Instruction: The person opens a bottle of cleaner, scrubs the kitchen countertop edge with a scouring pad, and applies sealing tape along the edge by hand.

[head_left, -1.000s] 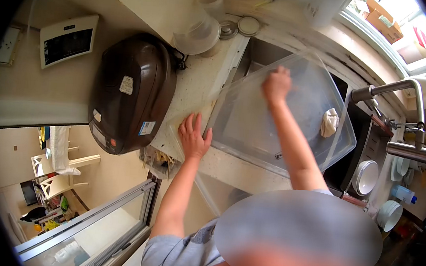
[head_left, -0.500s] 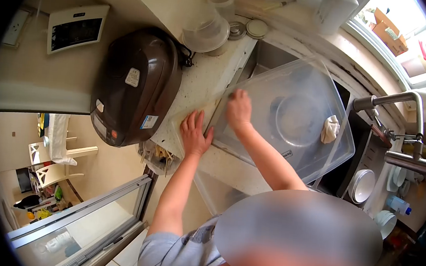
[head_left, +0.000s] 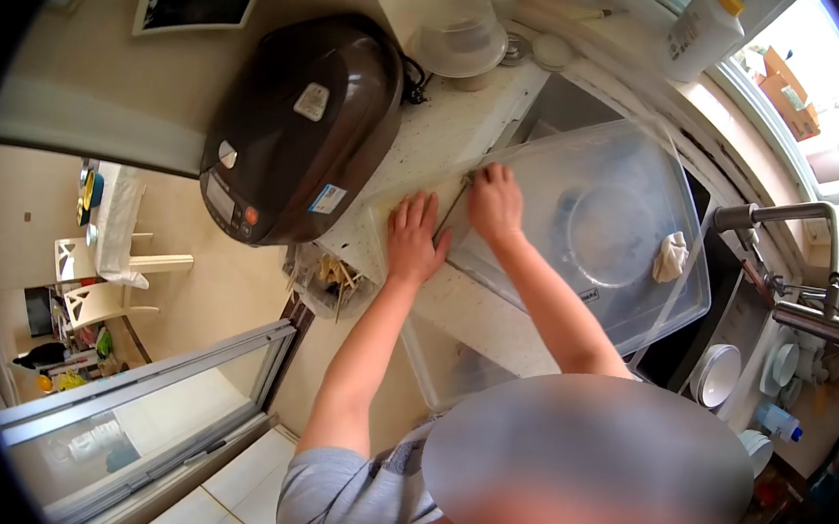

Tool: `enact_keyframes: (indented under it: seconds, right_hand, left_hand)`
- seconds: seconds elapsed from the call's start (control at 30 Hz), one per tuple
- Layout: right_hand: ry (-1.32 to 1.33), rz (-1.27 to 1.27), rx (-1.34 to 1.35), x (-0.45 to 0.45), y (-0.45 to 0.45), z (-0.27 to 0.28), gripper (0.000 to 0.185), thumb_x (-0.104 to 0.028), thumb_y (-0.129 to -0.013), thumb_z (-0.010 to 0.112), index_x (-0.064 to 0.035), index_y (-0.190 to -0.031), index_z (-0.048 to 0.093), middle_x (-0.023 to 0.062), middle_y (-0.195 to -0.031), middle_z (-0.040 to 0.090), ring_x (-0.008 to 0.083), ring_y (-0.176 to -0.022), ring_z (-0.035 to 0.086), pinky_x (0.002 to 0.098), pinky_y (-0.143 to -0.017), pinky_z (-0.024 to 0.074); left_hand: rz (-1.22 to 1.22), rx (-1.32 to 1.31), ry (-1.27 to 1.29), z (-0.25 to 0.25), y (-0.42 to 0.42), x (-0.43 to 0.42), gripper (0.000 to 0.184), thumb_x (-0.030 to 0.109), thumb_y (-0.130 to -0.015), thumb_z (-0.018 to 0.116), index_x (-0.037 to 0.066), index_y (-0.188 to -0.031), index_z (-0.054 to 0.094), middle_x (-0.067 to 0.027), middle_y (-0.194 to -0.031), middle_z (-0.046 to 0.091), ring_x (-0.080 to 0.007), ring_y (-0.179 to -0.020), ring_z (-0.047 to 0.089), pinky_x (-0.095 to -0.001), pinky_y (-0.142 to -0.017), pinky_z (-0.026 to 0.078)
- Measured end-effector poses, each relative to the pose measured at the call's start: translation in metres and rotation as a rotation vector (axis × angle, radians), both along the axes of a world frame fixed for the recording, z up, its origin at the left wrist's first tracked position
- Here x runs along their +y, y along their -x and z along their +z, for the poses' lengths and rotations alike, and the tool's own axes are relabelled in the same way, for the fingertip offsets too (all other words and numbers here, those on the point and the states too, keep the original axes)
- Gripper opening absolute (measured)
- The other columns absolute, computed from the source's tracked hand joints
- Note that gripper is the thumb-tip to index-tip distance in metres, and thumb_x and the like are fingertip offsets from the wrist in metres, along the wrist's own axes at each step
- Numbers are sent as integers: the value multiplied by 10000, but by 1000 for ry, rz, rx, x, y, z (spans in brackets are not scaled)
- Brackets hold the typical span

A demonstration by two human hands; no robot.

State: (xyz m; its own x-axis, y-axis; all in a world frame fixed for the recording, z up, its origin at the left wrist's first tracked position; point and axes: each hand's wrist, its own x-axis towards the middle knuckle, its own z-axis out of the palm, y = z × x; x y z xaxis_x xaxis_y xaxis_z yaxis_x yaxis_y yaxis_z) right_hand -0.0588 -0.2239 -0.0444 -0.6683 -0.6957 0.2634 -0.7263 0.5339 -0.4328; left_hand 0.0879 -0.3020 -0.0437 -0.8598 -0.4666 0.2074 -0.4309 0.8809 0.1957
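Note:
A large clear plastic lid or tray (head_left: 536, 281) lies tilted across the sink (head_left: 560, 104) and the counter edge. My left hand (head_left: 414, 245) rests flat at its left end, fingers stretched out and palm down. Just right of it, my right hand (head_left: 495, 207) is closed over the plastic near its left rim. A small dark thing shows at its fingertips, too hidden to name. On the right part of the plastic sits a crumpled white cloth (head_left: 671, 257). A round shape shows through the plastic beside the cloth.
A dark brown rice cooker (head_left: 301, 135) stands left on the counter. Clear plastic containers (head_left: 461, 44) are behind it. The faucet (head_left: 808, 212) reaches over the sink's right side, near white bowls (head_left: 716, 374). A bag of wooden sticks (head_left: 334, 280) hangs by the counter's front edge.
The whole view has shifted, so most things appear further right and the counter a little higher. Both hands stay at the plastic's left end; the right hand has moved only slightly.

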Motion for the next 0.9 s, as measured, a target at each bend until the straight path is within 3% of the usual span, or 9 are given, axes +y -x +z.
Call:
enact_keyframes:
  seconds: [0.17, 0.23, 0.3, 0.4, 0.53, 0.6, 0.7, 0.87, 0.9]
  right_hand:
    - [135, 24, -25, 19, 4, 9, 290, -136, -717, 665, -35, -983, 609, 127, -1022, 535, 326, -954, 491, 391, -797, 444]
    - [97, 8, -18, 18, 4, 9, 327, -136, -717, 662, -46, -1024, 597, 133, -1025, 532, 329, -958, 495, 386, -796, 447]
    - [77, -23, -20, 20, 11, 8, 325, -133, -716, 660, -61, -1023, 581, 138, -1013, 544, 322, -966, 503, 396, -787, 448]
    - [17, -350, -69, 20, 21, 14, 208, -125, -734, 618, -76, -932, 579, 127, -946, 574, 284, -945, 518, 405, -768, 427]
    - [-328, -87, 216, -38, -39, -8, 169, -106, -704, 553, -52, -845, 629, 133, -902, 572, 266, -902, 504, 349, -798, 373]
    - [-44, -16, 115, -55, -79, -5, 169, -59, -691, 546, -23, -835, 626, 145, -928, 562, 296, -929, 505, 381, -765, 434]
    - [-10, 30, 142, -32, -42, -20, 184, -42, -667, 553, -44, -838, 621, 122, -926, 540, 312, -868, 498, 385, -753, 431]
    - [-143, -286, 208, -3, 11, -2, 164, -24, -653, 558, -47, -804, 618, 117, -875, 560, 302, -833, 512, 383, -711, 430]
    - [-394, -248, 202, -22, -12, -7, 195, -25, -640, 569, -31, -829, 616, 142, -900, 557, 298, -846, 513, 373, -733, 428]
  left_hand:
    - [170, -143, 150, 25, -42, 3, 587, 369, -823, 580, 59, -1296, 424, -139, -1307, 408, -330, -1193, 373, -469, -1004, 279]
    - [462, 31, -68, 20, -60, 5, 604, 311, -817, 613, 15, -1300, 403, -151, -1249, 412, -324, -1136, 389, -448, -959, 318]
    - [492, 37, -145, 7, -65, 8, 591, 282, -821, 612, 4, -1298, 401, -148, -1203, 416, -318, -1105, 393, -435, -931, 334]
    - [506, 65, -194, -8, -64, 7, 559, 232, -835, 598, -14, -1296, 398, -137, -1118, 430, -308, -1053, 411, -416, -886, 358]
    - [505, 117, -203, -11, -63, 8, 512, 180, -852, 562, -17, -1297, 403, -122, -1067, 446, -303, -1014, 449, -403, -861, 377]
    - [503, 118, -198, -10, -65, 9, 501, 169, -853, 554, -17, -1295, 407, -118, -1054, 452, -303, -1002, 459, -401, -857, 381]
    - [501, 141, -173, -10, -62, 7, 489, 159, -853, 544, -18, -1290, 413, -113, -1035, 462, -304, -991, 471, -396, -850, 390]
    - [513, 113, -195, -8, -65, 11, 483, 160, -852, 540, -18, -1285, 420, -112, -1019, 471, -308, -989, 476, -384, -837, 402]
    - [516, 116, -200, -7, -64, 10, 479, 159, -851, 539, -19, -1281, 423, -113, -1018, 471, -309, -987, 476, -384, -831, 404]
